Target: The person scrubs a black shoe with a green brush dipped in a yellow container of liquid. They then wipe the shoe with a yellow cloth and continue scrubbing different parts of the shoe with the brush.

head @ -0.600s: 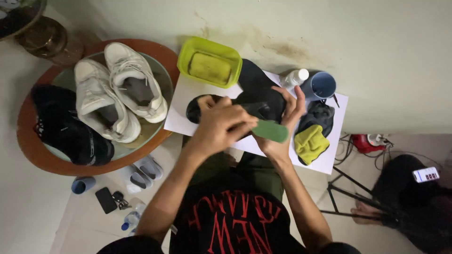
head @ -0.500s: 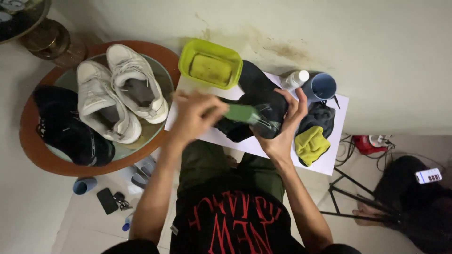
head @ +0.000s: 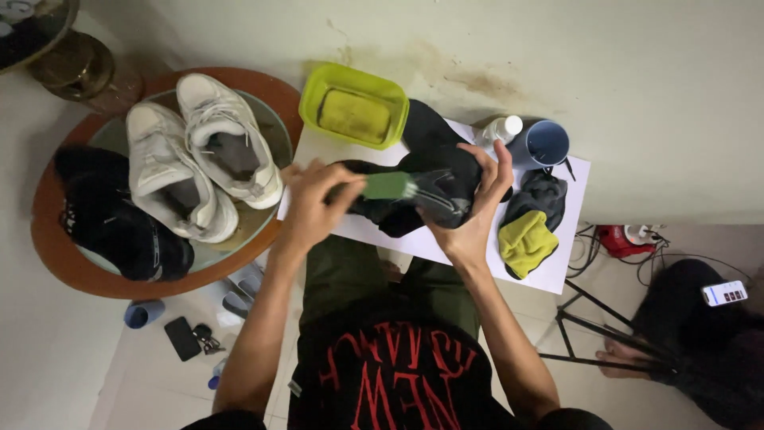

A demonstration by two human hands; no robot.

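The black shoe is partly covered by the right hand and the green brush; its bristles are not seen. The brush handle is hidden inside the left hand. A round metal stand is cut off at the top-left edge. Small items by the phone are too small to be identified. A seated person is cropped at the right edge.

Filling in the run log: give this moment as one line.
left hand: holds green brush | right hand: holds black shoe | brush on shoe | white paper beneath
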